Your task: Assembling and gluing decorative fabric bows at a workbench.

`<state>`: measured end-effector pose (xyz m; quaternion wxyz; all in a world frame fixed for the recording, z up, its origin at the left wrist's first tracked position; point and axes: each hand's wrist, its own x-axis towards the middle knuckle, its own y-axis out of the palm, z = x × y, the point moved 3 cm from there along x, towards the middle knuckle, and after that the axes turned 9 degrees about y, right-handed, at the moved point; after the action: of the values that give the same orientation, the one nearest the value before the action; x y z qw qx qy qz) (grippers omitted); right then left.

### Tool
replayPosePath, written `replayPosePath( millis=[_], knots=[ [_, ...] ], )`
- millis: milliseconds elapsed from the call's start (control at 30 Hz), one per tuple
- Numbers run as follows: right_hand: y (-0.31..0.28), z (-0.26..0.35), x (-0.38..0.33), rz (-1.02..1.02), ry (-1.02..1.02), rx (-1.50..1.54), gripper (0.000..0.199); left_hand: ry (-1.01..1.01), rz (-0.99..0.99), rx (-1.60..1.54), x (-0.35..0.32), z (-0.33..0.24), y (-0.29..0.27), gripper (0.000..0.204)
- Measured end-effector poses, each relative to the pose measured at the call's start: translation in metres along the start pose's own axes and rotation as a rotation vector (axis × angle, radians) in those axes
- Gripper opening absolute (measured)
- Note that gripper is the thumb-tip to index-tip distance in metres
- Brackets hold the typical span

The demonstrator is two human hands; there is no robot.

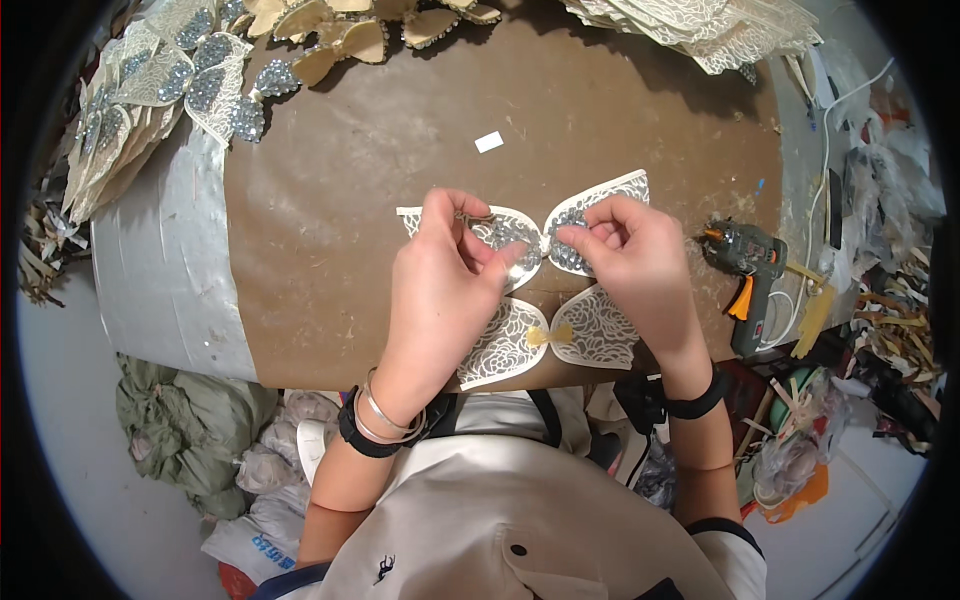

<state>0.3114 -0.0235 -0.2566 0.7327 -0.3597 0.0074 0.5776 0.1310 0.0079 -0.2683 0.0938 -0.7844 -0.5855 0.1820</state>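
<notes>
A silver sequined bow (569,226) lies on the middle of a white lace bow (622,191) with cream edging. My left hand (450,265) pinches the sequined bow's left loop between thumb and fingers. On its right loop, my right hand (640,255) is closed, thumb and fingertips pressed to the sequins. Just nearer to me rests a second lace bow (600,328), with a small yellowish bow-shaped piece (550,335) at its centre. My left wrist partly covers this one's left side.
A dark glue gun (745,262) with an orange trigger lies at the right of the brown table mat (340,220). Stacked lace bows (130,140) stand far left, sequined bows with tan backs (345,40) at the back, more lace pieces (700,30) far right. A small white rectangle (489,142) lies mid-mat.
</notes>
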Motion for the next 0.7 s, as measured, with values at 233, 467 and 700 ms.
replayPosePath(
  millis=[233, 467, 700],
  knots=[
    [0.000, 0.010, 0.004, -0.036, -0.089, -0.208, 0.022, 0.101, -0.025, 0.166, 0.000, -0.003, 0.003, 0.038],
    [-0.007, 0.007, 0.017, 0.048, 0.008, -0.354, 0.031, 0.117, 0.051, 0.430, 0.008, -0.012, 0.001, 0.046],
    [-0.006, 0.023, 0.019, 0.078, -0.002, -0.569, 0.030, 0.337, 0.035, 0.740, 0.020, -0.016, 0.003, 0.049]
  ],
)
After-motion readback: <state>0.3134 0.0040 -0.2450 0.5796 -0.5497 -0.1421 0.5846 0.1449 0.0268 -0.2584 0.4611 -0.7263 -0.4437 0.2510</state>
